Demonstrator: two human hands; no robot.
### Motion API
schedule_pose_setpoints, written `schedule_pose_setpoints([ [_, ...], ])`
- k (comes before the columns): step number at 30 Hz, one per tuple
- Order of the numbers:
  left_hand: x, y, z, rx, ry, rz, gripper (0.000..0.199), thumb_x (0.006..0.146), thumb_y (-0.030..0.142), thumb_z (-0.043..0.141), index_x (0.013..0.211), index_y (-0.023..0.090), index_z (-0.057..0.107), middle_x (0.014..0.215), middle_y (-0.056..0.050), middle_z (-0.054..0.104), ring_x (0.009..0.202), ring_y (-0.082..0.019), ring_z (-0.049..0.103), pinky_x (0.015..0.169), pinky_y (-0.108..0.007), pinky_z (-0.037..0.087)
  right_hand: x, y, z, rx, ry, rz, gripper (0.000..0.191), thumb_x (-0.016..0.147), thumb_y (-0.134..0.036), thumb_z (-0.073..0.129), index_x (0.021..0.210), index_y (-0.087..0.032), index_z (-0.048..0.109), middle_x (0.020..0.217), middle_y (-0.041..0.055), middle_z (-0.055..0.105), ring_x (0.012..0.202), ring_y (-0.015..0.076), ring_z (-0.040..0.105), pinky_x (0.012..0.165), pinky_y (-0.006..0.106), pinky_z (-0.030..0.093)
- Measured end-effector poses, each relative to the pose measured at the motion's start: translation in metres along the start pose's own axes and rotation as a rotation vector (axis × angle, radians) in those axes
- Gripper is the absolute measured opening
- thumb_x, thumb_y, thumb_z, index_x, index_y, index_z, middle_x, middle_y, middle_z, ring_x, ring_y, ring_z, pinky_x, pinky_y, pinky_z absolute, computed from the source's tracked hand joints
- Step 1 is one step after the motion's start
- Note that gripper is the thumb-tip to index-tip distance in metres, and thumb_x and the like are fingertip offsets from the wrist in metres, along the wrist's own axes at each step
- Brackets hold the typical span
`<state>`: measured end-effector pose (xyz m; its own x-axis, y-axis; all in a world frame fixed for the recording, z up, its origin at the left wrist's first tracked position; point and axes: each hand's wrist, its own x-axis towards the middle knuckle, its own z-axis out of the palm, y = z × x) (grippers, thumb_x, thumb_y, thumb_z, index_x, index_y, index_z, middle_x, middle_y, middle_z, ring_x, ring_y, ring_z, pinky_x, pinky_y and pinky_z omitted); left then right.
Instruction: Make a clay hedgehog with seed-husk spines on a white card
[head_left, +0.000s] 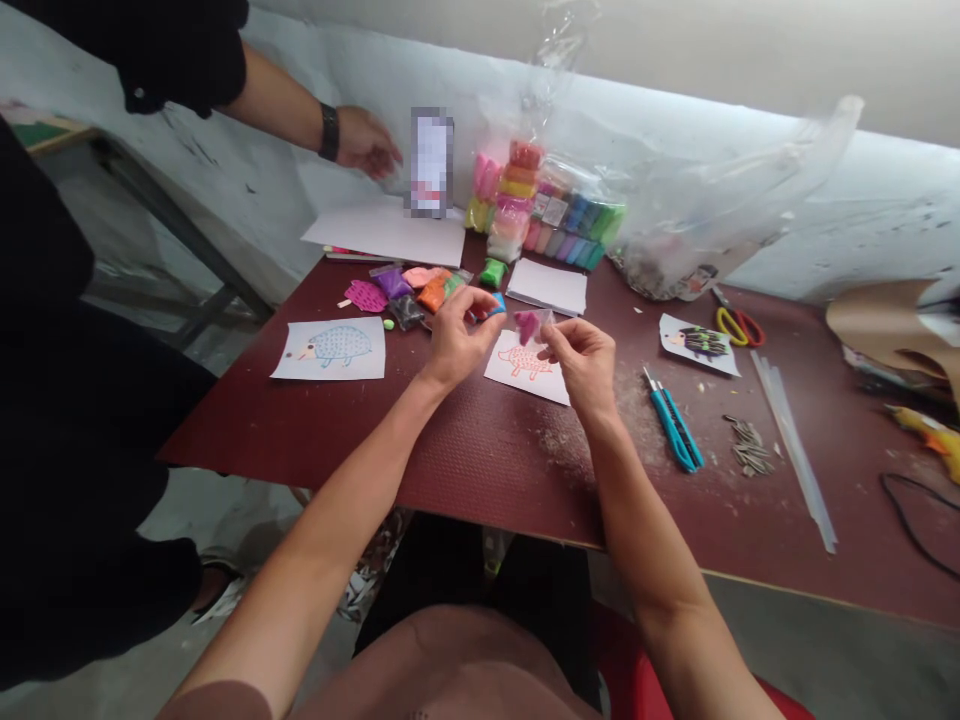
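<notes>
Your right hand [581,365] pinches a small clear bag [546,322] of pink-purple modelling clay [527,325], thumb and fingertips together on it. The bag sits just above a paper card with an orange hedgehog drawing [525,366]. Your left hand [455,340] curls around a small blue lump of clay [496,304], its fingers closed on it, with a bit of red showing alongside. You can't tell how hard they press.

The clay looks light and very soft, so a firm squeeze would probably dent it; use your fingertips and a gentle touch. The thin plastic looks slippery, so the bag is likely safest held by its edge.

Open packets of orange, lilac and dark clay [409,298] lie to your left on the dark red table [300,430], whose surface has a fine dimpled grain. Behind them, rows of clay packets [544,205] sit stacked in rainbow colours. A second card with a blue hedgehog drawing [328,348] lies left of your hands, and a blue craft knife [675,432] lies to the right. A co-worker's hand [365,142] is near a blurred phone [431,162].
</notes>
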<state>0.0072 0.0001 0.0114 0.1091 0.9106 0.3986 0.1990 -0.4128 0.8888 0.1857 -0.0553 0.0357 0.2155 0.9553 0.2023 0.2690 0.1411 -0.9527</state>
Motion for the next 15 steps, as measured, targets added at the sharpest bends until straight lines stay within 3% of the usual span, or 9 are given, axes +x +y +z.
schedule_pose_setpoints([
  [4,-0.009,0.012,0.009,-0.127,-0.196,0.066,0.026,0.092,0.042,0.075,0.091,0.016,0.069,0.088,-0.004,0.072,0.073,-0.013,0.061,0.071,-0.028,0.051,-0.009,-0.003,0.013,0.016,0.014,-0.063,0.042,0.084,-0.062,0.075,0.073,-0.025,0.06,0.067,-0.0009,0.064,0.061,0.0137,0.061,0.059,0.03,0.053],
  [9,-0.008,0.01,0.013,-0.34,-0.201,0.082,0.033,0.091,0.046,0.076,0.079,0.016,0.068,0.079,-0.001,0.067,0.074,-0.013,0.06,0.072,-0.027,0.048,-0.015,-0.006,0.022,0.052,-0.025,-0.042,0.044,0.083,-0.064,0.077,0.076,-0.025,0.057,0.067,-0.0026,0.064,0.062,0.0136,0.064,0.058,0.028,0.052],
  [15,-0.005,0.009,0.011,-0.485,-0.232,0.046,0.036,0.088,0.048,0.08,0.074,0.016,0.069,0.076,-0.001,0.067,0.074,-0.012,0.06,0.073,-0.027,0.049,-0.007,-0.004,0.014,0.196,-0.129,0.032,0.054,0.068,-0.066,0.088,0.068,-0.024,0.054,0.065,-0.0036,0.064,0.061,0.014,0.067,0.061,0.029,0.057],
])
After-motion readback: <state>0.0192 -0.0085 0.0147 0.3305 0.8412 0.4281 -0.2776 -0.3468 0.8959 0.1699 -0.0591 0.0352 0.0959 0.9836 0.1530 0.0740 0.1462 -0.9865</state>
